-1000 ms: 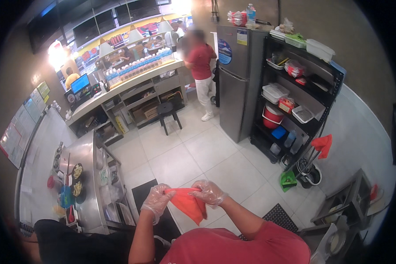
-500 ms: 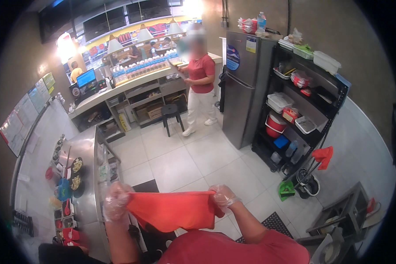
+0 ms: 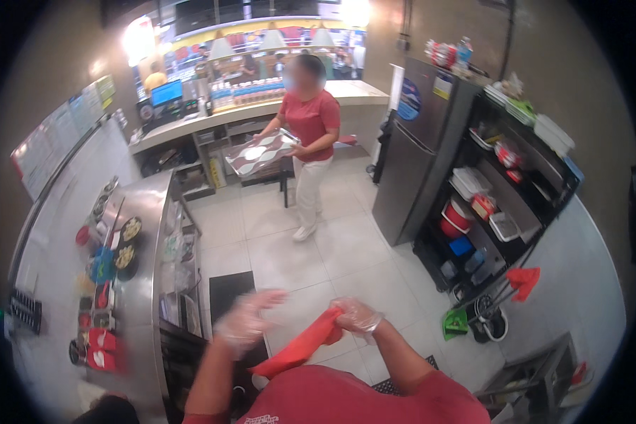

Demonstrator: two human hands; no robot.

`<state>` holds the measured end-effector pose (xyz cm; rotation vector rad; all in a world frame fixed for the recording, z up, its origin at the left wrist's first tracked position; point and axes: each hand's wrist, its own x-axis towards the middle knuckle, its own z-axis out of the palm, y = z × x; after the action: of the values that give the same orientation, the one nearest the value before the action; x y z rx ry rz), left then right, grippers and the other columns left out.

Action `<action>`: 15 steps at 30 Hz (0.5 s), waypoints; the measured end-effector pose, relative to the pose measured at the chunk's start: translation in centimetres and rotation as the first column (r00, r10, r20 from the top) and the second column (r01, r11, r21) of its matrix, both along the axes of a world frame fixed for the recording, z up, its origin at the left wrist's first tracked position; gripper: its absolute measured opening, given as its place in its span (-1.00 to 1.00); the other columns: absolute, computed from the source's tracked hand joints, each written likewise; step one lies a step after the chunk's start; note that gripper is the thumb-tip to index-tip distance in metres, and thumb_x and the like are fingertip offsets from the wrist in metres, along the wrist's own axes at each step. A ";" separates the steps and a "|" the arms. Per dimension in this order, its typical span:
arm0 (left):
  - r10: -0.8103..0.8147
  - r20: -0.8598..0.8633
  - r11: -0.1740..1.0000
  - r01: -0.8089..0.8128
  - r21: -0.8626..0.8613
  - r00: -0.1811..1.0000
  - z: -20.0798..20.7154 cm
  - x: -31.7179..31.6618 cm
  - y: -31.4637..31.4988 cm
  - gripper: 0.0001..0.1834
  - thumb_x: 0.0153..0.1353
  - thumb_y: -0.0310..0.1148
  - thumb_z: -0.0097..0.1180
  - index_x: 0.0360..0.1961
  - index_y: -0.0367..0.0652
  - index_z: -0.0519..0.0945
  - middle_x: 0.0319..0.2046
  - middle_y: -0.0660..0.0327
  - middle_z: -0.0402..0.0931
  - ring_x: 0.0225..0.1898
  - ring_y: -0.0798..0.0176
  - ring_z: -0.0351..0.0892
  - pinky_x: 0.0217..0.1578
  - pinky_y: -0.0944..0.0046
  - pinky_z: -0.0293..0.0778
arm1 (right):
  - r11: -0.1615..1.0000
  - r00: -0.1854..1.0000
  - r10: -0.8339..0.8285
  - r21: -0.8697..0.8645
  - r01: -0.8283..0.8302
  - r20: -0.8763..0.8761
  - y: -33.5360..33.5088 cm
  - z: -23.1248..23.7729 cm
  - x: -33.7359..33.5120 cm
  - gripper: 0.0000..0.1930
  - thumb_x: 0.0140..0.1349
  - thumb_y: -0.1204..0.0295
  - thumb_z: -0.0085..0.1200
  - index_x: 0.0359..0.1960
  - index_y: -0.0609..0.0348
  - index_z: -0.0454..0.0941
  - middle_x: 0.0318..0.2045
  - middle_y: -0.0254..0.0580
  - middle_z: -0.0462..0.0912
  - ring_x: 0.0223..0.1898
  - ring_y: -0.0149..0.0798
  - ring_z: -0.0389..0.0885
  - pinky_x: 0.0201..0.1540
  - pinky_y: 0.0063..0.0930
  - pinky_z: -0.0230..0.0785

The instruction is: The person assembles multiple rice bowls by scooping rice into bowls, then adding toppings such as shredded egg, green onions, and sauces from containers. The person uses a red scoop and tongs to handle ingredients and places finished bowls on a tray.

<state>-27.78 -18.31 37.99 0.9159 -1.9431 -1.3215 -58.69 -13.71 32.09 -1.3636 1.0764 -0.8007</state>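
Both my hands wear clear plastic gloves. My right hand (image 3: 357,316) pinches one end of a red-orange cloth (image 3: 302,343), which slants down to the left in front of my chest. To the left, my left hand (image 3: 250,319) is off the cloth, its fingers stretched out and somewhat blurred by motion. Nothing shows in that hand.
Ahead, a co-worker (image 3: 311,120) holds a patterned tray (image 3: 261,152). The steel counter (image 3: 145,233) on my left bears two black bowls of food (image 3: 125,256) and red containers (image 3: 102,350). A fridge (image 3: 424,141), a black shelf rack (image 3: 502,205) and a green dustpan (image 3: 455,324) stand at right.
My left hand has let go of the cloth, which was stretched between both hands and now hangs from the right one. The co-worker has turned and moved left, the tray now showing broadside.
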 end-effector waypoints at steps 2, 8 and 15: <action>-0.105 0.235 0.994 0.111 -0.012 0.966 0.4 -6.6 1.4 -0.44 0.22 -0.27 0.31 0.26 -0.13 0.55 0.17 0.02 0.58 0.25 0.08 0.54 0.28 0.14 0.42 | 0.968 0.981 0.064 -0.227 -0.105 -0.181 -1.2 0.1 2.4 -0.93 0.16 0.44 0.11 -0.43 0.12 0.50 -0.53 -0.38 0.49 -0.57 -0.41 0.43 -0.50 -0.44 0.29; -0.162 0.381 0.982 0.113 0.148 0.910 -7.6 -3.4 -1.2 -0.49 0.24 -0.38 0.19 0.24 -0.14 0.52 0.01 0.00 0.65 0.12 0.04 0.63 0.18 0.13 0.49 | 0.974 0.961 0.137 0.207 -0.088 -0.239 -1.6 8.2 4.8 -0.93 0.14 0.55 0.13 -0.45 0.17 0.49 -0.56 -0.35 0.52 -0.55 -0.47 0.46 -0.49 -0.51 0.34; 0.093 -0.032 0.993 -0.091 0.072 0.995 -5.9 -4.3 2.8 -0.66 0.22 -0.34 0.33 0.01 -0.18 0.66 -0.11 0.08 0.68 -0.10 0.11 0.65 0.01 0.12 0.53 | 0.983 0.963 0.179 0.075 -0.167 -0.202 -1.5 5.4 5.4 -0.84 0.20 0.41 0.28 -0.30 0.18 0.57 -0.57 -0.34 0.56 -0.56 -0.42 0.54 -0.48 -0.45 0.42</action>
<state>-32.09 -15.52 32.11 0.9977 -1.8162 -1.3504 -53.28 -15.21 37.46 -1.4940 1.1141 -0.5037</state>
